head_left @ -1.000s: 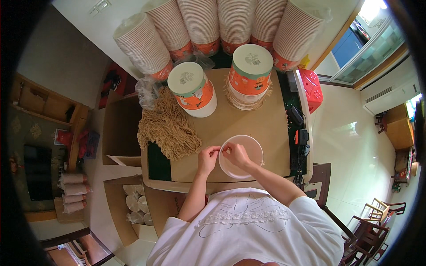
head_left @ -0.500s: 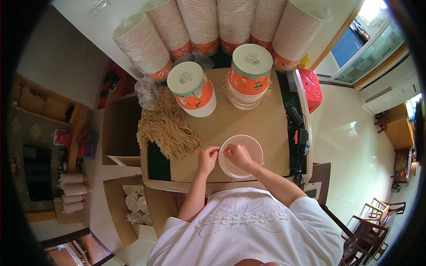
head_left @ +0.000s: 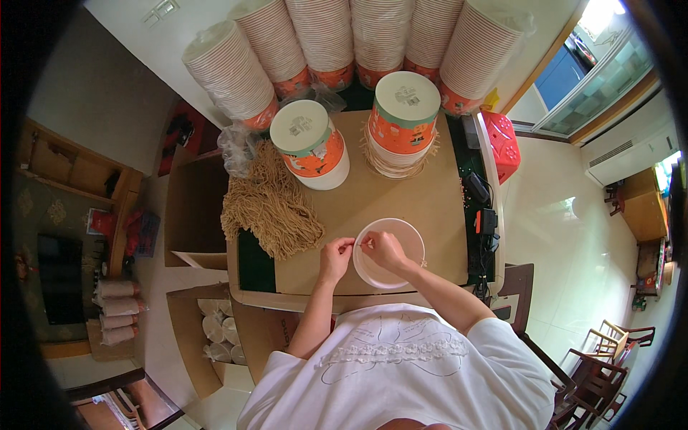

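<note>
A white paper bucket [head_left: 403, 276] stands upright near the table's front edge, its open mouth facing up. At its left rim my left hand [head_left: 335, 260] is closed in a pinch, just outside the bucket. My right hand [head_left: 385, 251] reaches over the mouth, its fingertips pinched together close to the left hand's. A small pale bit shows between the fingertips, too small to name. A short piece of twisted cord [head_left: 424, 264] sticks out at the bucket's right side. To the left lies a heap of tan twisted cords [head_left: 276, 208].
Two stacks of upturned orange paper buckets, left [head_left: 315, 158] and right [head_left: 405, 132], stand farther back; cords ring the right one's base. Tall wrapped bucket stacks [head_left: 322, 36] line the wall. Black adapters [head_left: 476, 188] lie along the right edge. Open cardboard boxes [head_left: 190, 315] stand at left.
Both hands stay at the bucket's left rim. Only the right hand's fingers have shifted slightly; nothing else has visibly moved.
</note>
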`<act>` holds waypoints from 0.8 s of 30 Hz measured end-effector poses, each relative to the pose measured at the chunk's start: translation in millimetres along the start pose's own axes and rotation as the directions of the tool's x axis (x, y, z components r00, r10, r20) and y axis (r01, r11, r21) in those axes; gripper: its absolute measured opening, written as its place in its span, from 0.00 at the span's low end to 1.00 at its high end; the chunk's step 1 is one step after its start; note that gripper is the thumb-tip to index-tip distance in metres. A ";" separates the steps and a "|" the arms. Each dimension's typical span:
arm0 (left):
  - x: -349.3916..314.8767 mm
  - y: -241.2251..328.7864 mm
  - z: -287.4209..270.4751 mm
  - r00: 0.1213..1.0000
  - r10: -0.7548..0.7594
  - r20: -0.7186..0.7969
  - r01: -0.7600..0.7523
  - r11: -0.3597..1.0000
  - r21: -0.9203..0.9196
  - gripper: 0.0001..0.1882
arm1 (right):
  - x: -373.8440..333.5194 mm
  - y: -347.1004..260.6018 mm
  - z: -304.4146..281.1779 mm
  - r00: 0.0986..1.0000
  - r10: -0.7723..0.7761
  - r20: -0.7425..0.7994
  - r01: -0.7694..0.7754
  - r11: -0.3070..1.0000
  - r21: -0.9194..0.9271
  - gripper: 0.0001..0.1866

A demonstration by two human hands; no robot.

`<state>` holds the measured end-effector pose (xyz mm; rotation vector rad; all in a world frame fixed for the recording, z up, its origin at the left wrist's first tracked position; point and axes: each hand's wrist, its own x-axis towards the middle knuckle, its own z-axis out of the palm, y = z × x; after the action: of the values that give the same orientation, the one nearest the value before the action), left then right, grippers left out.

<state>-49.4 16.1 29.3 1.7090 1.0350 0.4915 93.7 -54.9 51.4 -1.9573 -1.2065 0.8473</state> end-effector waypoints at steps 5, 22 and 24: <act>1.0 -1.3 0.6 1.000 -0.030 0.008 0.030 1.000 -0.007 0.08 | 0.6 2.5 1.2 1.000 -0.002 0.007 0.002 1.000 -0.003 0.09; -4.2 12.7 0.5 0.998 0.062 -0.002 -0.061 0.994 0.093 0.04 | -1.6 4.7 1.5 1.000 -0.018 0.000 0.018 0.999 0.051 0.09; -4.8 15.2 0.5 0.999 0.047 0.002 -0.047 0.995 0.088 0.04 | -2.3 3.6 0.9 1.000 -0.018 0.000 0.018 0.999 0.046 0.09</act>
<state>-45.6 10.4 43.7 1.8147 1.0321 0.4824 93.8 -58.0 48.4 -1.9075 -1.1927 0.8587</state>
